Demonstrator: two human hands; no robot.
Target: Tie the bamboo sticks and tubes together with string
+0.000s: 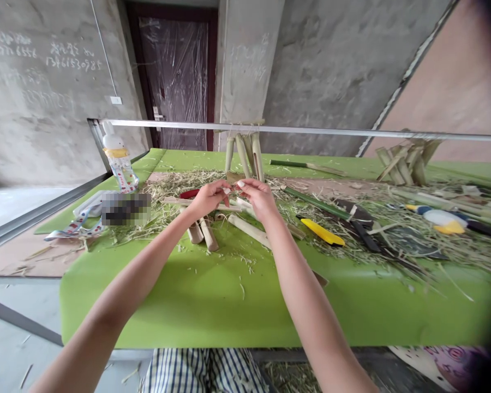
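My left hand (210, 197) and my right hand (258, 197) meet above the middle of the green-covered table. Thumb and fingers are pinched on each hand, and the fingertips nearly touch. Whatever lies between them is too thin or small to make out. Just below are cut bamboo tubes: a short bamboo piece (208, 234) by my left hand and a longer bamboo tube (249, 229) under my right wrist. Behind my hands, a bundle of bamboo tubes (245, 153) hangs from the metal rail (315, 130). A red object (189, 194) lies partly hidden beside my left hand.
Bamboo shavings (175, 183) spread over the green cover (180, 305). To the right are a yellow-handled tool (322, 232), a dark blade tool (366, 236) and a green bamboo stick (317, 202). More bamboo pieces (407, 161) hang farther right. At left stands a bottle (120, 164).
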